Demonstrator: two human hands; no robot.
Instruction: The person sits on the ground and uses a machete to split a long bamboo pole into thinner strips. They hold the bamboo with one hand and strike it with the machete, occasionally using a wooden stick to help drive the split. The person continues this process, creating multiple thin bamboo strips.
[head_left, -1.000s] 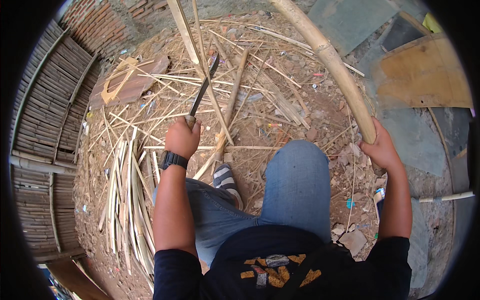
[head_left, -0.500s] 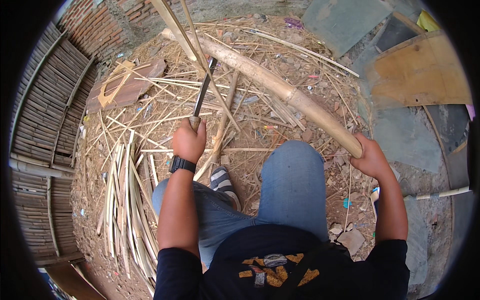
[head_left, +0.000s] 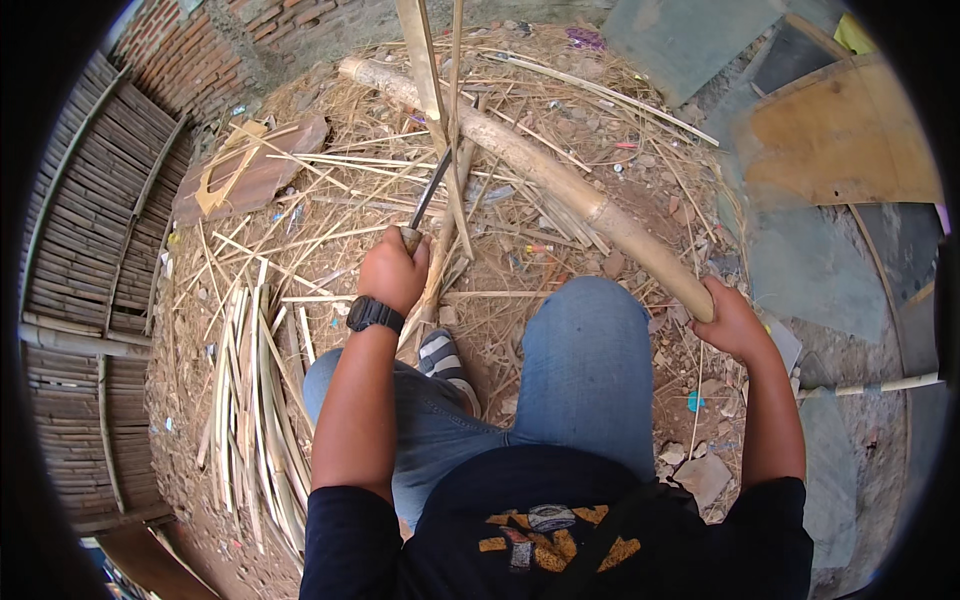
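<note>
My left hand (head_left: 393,272) is closed round the short handle of a machete (head_left: 432,190), its dark blade pointing away and to the right. The blade's far end meets split bamboo (head_left: 424,65) that rises out of the top of the view, with a second thin piece (head_left: 456,60) beside it. How deep the blade sits in the bamboo cannot be made out. My right hand (head_left: 735,320) grips the near end of a thick bamboo pole (head_left: 600,215). That pole slants away to the far left and passes behind the split pieces.
Bamboo strips (head_left: 255,400) lie heaped at my left. A brown board (head_left: 255,170) rests farther off, near a bamboo slat wall (head_left: 80,230) and a brick wall (head_left: 220,50). Grey sheets (head_left: 810,270) and a tan panel (head_left: 840,130) lie at the right. Slivers and rubble litter the ground.
My left hand and the machete have moved right, the blade leaning more to the right. The split bamboo has swung right and stands straighter. The pole's near end has shifted slightly left and down.
</note>
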